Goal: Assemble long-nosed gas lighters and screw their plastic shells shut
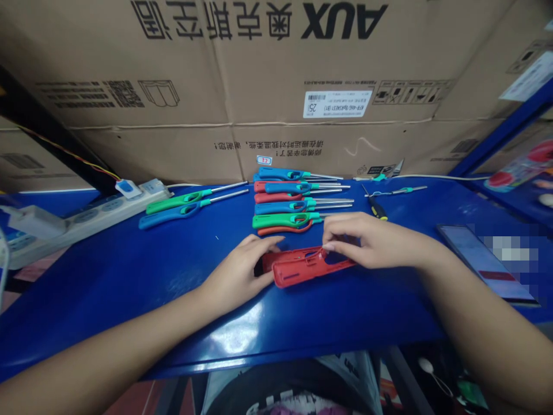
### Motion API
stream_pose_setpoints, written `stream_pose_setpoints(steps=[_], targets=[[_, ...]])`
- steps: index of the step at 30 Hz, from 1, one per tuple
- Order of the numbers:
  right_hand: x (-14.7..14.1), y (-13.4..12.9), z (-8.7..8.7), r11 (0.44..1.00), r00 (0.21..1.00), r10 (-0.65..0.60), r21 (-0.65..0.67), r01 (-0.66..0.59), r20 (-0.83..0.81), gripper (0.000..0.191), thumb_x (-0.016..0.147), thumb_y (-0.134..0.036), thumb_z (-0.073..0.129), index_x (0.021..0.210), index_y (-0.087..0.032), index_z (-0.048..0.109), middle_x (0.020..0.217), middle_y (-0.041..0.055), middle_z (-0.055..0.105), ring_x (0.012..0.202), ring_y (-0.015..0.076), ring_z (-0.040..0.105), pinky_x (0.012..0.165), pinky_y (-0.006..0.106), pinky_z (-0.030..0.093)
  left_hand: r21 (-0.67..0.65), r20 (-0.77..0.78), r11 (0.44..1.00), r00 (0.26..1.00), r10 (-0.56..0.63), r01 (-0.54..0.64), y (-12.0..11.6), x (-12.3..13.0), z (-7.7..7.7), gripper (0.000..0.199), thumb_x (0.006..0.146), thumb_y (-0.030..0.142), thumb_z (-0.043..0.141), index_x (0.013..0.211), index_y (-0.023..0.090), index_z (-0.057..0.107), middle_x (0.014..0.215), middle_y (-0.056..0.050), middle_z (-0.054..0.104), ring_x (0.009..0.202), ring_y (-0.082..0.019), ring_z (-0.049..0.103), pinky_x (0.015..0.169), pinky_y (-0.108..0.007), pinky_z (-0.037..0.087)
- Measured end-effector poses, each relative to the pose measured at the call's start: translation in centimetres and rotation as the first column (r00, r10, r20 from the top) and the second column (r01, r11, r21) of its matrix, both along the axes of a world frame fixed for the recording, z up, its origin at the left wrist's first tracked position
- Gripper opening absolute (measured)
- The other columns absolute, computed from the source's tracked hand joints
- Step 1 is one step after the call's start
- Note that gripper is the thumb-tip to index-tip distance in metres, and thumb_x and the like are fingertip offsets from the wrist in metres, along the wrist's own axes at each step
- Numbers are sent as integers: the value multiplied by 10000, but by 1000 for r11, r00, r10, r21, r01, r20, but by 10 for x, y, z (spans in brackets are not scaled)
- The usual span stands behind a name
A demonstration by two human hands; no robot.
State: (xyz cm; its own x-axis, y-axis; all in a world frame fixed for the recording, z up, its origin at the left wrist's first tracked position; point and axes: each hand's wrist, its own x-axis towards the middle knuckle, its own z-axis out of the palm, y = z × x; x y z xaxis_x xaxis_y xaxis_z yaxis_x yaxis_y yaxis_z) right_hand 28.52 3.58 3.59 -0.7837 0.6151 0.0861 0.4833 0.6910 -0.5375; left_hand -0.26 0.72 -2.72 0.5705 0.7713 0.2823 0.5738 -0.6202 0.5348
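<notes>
Two halves of a red lighter casing [298, 271] sit one behind the other between my hands, over the front middle of the table. My left hand [253, 262] is closed round their left end, thumb in front and fingers behind. At the right end, my right hand [358, 239] pinches the casing by its trigger opening; whether a small part is between those fingertips I cannot tell. Just behind the casing lies a stack of long-nosed lighters: a green lighter [280, 220] nearest, with blue and red ones beyond, metal tubes pointing right.
Another green lighter [175, 202] and a blue lighter [173, 216] lie to the left by a power strip [108, 210]. Back right are a screwdriver [377, 207] and a loose lighter tube [401, 191]. A phone [479, 259] lies at right. Cardboard [259, 63] walls the back.
</notes>
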Motion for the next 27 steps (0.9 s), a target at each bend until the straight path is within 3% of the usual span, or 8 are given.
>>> stream_pose_setpoints(steps=[5, 10, 13, 16, 18, 20, 24, 27], targets=[[-10, -1, -10, 990, 982, 82, -124, -61, 171, 185, 970, -258, 581, 857, -172, 700, 821, 24, 679, 739, 125, 602, 678, 239, 422, 27, -14, 1000, 1000, 2, -2, 3, -2, -4, 436, 919, 340, 693, 1325, 229, 581, 1286, -67, 673, 1140, -241, 599, 966, -406, 527], [-18, 1, -18, 998, 977, 6, 66, -20, 213, 366, 957, -419, 606, 691, -168, 626, 657, 3, 612, 609, 115, 528, 581, 251, 342, 67, -24, 998, 1000, -6, 8, 1, -2, 0, 391, 937, 407, 668, 1273, 216, 607, 1228, -65, 689, 1126, -240, 588, 969, -404, 511], [4, 15, -12, 963, 978, -193, 204, 174, 80, 328, 974, -419, 544, 785, -182, 671, 644, 1, 616, 585, 121, 530, 586, 258, 354, 106, -46, 994, 998, -35, 40, -6, 0, 9, 335, 977, 394, 606, 1263, 219, 617, 1239, -71, 678, 1161, -247, 567, 1001, -420, 490], [47, 40, -8, 754, 801, -597, 379, 537, 53, 289, 920, -275, 534, 1173, -220, 661, 775, 21, 678, 653, 168, 589, 616, 283, 401, 122, -85, 986, 991, -102, 112, -16, 4, 15, 334, 980, 409, 595, 1253, 221, 631, 1242, -75, 676, 1172, -250, 575, 1007, -431, 490], [80, 57, -12, 565, 599, -793, 496, 659, 108, 401, 858, -197, 538, 1245, -215, 639, 1087, 99, 693, 866, 236, 644, 718, 332, 463, 130, -118, 980, 983, -138, 153, -22, 5, 15, 354, 960, 438, 615, 1231, 211, 641, 1234, -81, 680, 1157, -262, 593, 978, -440, 508], [109, 72, -22, 439, 428, -891, 527, 728, 151, 489, 795, -149, 558, 1276, -184, 637, 1274, 165, 615, 1107, 327, 599, 853, 400, 488, 132, -153, 972, 973, -172, 193, -25, 4, 13, 331, 952, 436, 621, 1185, 203, 656, 1211, -81, 689, 1126, -265, 617, 941, -440, 528], [139, 89, -47, 270, 228, -963, 506, 819, 145, 492, 755, -132, 571, 1235, -155, 673, 1323, 211, 572, 1174, 413, 541, 881, 520, 502, 104, -222, 966, 952, -209, 236, -24, 3, 10, 247, 995, 380, 547, 1127, 208, 664, 1137, -61, 710, 1057, -240, 657, 887, -408, 553], [146, 93, -59, 215, 171, -976, 483, 849, 135, 339, 781, -179, 581, 1090, -193, 721, 1305, 173, 586, 1160, 386, 538, 882, 512, 504, 86, -277, 971, 941, -193, 225, -23, 2, 14, 245, 1007, 363, 517, 1138, 210, 656, 1115, -62, 713, 1054, -246, 663, 879, -404, 559]])
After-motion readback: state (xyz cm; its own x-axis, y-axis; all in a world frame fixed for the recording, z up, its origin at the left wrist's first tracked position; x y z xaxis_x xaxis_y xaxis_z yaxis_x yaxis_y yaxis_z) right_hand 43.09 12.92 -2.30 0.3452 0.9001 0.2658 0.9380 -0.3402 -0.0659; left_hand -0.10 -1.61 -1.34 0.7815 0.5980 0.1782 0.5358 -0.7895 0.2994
